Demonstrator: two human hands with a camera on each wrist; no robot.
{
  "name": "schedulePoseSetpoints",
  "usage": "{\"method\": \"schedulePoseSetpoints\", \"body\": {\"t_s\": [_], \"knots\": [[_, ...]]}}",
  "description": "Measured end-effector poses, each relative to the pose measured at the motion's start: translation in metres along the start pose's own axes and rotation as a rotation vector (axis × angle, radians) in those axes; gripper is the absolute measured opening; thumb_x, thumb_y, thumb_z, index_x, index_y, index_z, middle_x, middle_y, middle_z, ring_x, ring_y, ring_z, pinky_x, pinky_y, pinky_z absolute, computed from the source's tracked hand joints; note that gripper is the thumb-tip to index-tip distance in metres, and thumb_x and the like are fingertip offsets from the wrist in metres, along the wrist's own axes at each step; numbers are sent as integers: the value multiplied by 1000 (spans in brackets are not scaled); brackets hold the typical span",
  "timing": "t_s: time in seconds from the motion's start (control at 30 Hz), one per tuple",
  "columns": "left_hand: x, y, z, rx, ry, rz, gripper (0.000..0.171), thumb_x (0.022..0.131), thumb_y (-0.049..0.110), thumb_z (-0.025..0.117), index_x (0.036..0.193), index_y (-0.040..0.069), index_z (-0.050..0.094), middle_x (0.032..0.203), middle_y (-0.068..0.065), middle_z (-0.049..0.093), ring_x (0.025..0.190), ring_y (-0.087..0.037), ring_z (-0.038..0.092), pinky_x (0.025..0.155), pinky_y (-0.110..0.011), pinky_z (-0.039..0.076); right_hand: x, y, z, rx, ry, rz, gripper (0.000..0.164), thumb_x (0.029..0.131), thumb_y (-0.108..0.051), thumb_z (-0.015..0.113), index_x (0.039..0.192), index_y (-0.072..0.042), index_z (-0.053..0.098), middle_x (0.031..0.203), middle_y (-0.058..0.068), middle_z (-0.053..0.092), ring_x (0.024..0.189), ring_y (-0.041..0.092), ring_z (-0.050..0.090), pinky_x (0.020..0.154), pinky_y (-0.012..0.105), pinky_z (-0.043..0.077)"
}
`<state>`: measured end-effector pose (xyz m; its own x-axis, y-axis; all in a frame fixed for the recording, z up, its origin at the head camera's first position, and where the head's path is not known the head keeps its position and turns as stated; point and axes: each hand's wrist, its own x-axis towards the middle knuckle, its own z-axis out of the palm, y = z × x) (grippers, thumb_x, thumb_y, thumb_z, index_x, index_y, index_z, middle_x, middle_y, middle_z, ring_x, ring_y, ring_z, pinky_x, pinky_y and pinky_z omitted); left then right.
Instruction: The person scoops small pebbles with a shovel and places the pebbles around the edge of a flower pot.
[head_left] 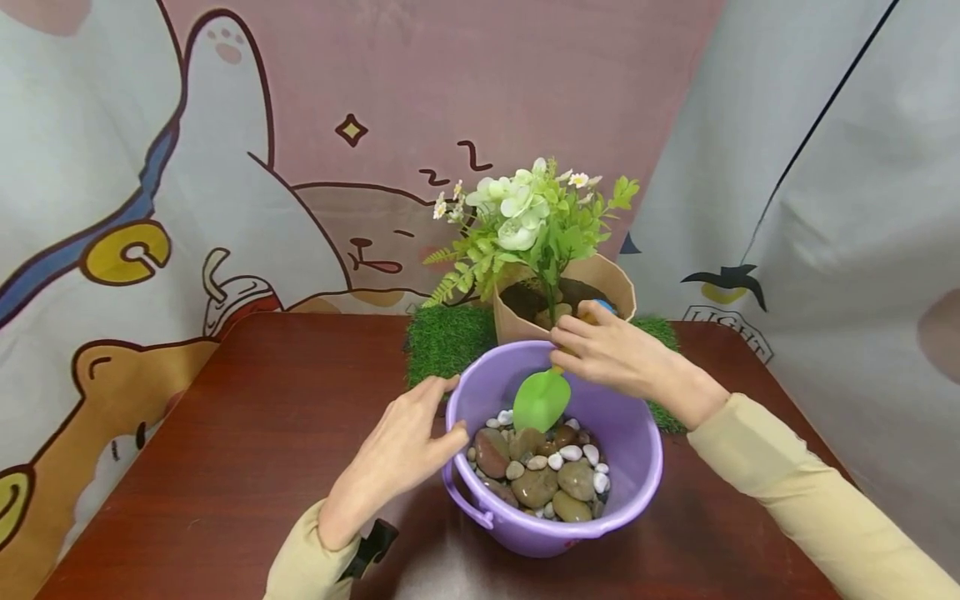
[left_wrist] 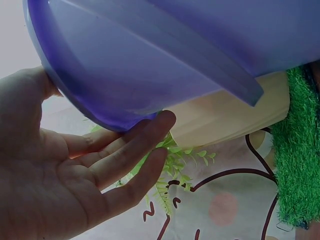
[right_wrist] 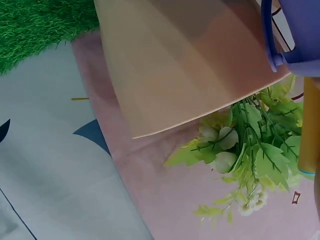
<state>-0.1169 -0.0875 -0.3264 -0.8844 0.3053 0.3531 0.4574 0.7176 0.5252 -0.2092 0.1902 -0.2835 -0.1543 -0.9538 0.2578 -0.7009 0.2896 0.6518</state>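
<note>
My right hand has its fingers clamped on the green trowel, its blade inside the purple bucket of stones; my left hand, thumb and fingers apart, touches the bucket's rim. The backdrop reads "LIGHT" and 2 Zs.

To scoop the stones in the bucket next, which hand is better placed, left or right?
The right hand, probably: it holds the green-bladed shovel, pointing down at the stones. The left hand holds no tool and is at the rim of the purple bucket, perhaps better for steadying.
</note>
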Motion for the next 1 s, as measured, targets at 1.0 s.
{"method": "schedulePoseSetpoints", "body": {"t_s": [1.0], "knots": [[0,-1,1,3,10,6,45,76,24,59,117,7,58,106,0,63,89,-15,62,77,-30,49,8,-9,9,435,-16,48,19,69,-24,71,79,-18,57,77,-6,55,76,14,45,75,32,30]]}}
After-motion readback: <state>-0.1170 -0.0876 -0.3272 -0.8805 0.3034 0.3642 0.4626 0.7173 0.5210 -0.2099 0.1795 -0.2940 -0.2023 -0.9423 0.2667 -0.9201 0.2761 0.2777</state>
